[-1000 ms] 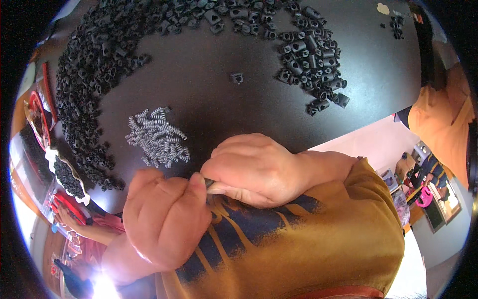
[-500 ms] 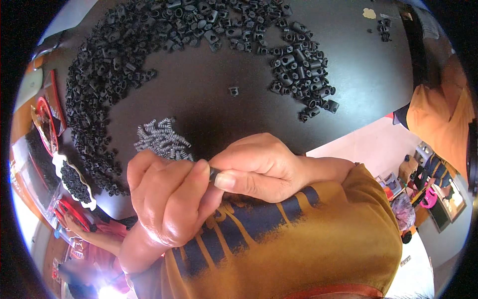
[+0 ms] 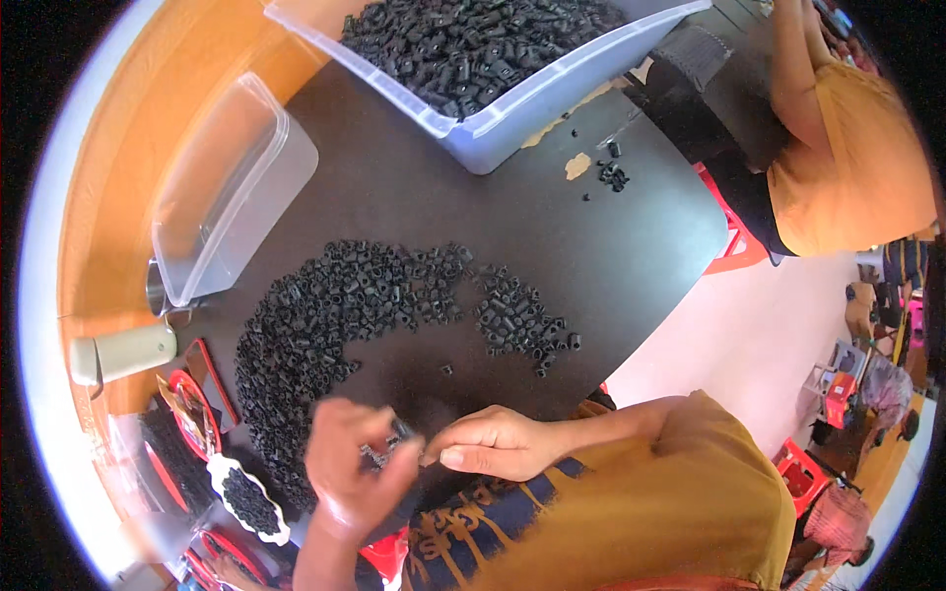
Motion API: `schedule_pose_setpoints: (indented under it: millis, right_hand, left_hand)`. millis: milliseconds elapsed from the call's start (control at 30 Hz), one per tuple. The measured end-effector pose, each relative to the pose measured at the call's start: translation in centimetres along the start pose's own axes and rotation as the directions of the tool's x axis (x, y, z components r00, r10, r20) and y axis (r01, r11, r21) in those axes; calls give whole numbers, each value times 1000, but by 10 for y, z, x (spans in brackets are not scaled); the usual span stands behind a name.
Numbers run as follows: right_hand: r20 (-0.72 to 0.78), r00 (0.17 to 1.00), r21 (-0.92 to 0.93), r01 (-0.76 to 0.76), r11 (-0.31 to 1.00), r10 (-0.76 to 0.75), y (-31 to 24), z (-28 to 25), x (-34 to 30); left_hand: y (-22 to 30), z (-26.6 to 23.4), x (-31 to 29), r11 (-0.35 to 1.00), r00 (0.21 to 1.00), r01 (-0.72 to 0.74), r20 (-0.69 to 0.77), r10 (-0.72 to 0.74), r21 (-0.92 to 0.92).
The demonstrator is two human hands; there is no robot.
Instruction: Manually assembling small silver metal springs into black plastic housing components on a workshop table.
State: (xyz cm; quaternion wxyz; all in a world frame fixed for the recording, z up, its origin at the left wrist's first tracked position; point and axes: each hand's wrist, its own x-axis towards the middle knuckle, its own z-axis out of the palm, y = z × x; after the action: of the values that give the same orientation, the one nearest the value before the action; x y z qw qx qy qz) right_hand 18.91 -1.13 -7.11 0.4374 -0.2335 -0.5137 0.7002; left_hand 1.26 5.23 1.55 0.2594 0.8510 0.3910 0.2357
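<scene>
While a small part [image 3: 399,433] is pinched between left hand [image 3: 350,473] and right hand [image 3: 493,443] fingers, most black parts [image 3: 335,315] lie unprocessed on table [image 3: 414,187].

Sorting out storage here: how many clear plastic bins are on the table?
2: one full of small black parts at the top, one empty bin at the left. Others may lie outside the view.

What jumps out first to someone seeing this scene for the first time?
A curved heap of small black parts sprawls across the dark table. Near the lower edge, the left hand and right hand meet over something tiny. At the top, a clear bin sits packed with more black pieces.
</scene>
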Motion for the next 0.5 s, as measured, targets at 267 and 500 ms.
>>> schedule_pose_setpoints:
  millis: [267,500]
  right_hand:
    - [-50,994,-91,89,992,-93,7,3,-3]
    - [14,997,19,-71,997,71,-8,9,2]
  left_hand:
    - [33,0,169,992,953,-115,-286,97,-46]
    - [26,-34,151,992,990,98,-91,-105,-75]
